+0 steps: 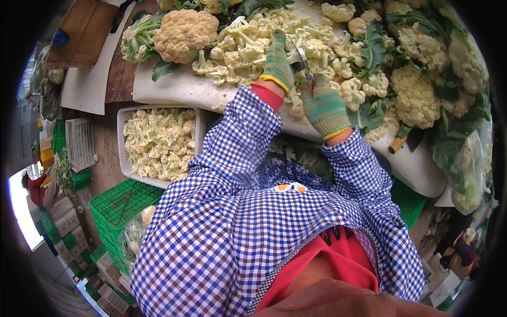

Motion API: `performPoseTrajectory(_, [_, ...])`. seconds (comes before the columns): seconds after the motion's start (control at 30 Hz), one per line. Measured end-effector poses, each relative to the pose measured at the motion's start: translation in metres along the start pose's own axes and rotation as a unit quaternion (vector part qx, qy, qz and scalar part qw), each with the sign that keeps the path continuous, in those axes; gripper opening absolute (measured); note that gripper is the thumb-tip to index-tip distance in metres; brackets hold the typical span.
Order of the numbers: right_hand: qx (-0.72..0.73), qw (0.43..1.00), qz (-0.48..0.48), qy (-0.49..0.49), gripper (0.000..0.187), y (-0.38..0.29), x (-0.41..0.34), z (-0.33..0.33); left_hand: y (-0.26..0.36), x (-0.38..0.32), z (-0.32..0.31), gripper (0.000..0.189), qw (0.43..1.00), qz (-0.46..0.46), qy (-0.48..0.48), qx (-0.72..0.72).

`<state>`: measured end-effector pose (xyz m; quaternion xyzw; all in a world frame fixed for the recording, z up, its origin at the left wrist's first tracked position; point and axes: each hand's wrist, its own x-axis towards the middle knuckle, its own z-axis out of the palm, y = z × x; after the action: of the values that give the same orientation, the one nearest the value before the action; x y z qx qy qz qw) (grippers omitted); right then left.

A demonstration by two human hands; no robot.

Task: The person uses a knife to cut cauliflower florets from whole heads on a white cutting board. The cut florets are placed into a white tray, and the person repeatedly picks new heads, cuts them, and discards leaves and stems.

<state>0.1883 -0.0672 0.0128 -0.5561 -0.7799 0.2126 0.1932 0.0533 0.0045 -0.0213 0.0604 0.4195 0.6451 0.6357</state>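
Observation:
My right hand point(325, 104), in a green and tan knit glove, grips a small knife point(310, 76). Its thin blade points up and left toward my left hand point(277, 61), which wears a matching glove. One digit of the left hand stretches away from me over cut cauliflower florets point(245, 47). A pale cauliflower piece point(294, 58) shows between that hand and the blade; whether the left hand holds it is hidden. The pile spreads across a white-covered table point(170, 85). To its left sits a whole cauliflower head point(186, 35).
A white crate point(121, 146) of florets stands left of my arm, near stacked green crates point(122, 202). Cauliflower heads point(415, 97) and leaves crowd the table's right side. A wooden-handled knife point(397, 145) lies at the right edge. Another person point(37, 190) is far left.

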Motion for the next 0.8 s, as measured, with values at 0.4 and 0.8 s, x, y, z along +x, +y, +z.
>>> performPoseTrajectory(0.4, [0.551, 0.805, 0.207, 0.078, 0.016, 0.046, 0.032, -0.014, 0.028, -0.001, 0.003, 0.053, 0.885, 0.34, -0.043, 0.316])
performPoseTrajectory(0.8, [0.52, 0.837, 0.117, 0.123, 0.016, 0.06, 0.044, -0.031, -0.002, 0.052, 0.023, 0.056, 0.454, 0.319, -0.142, 0.82])
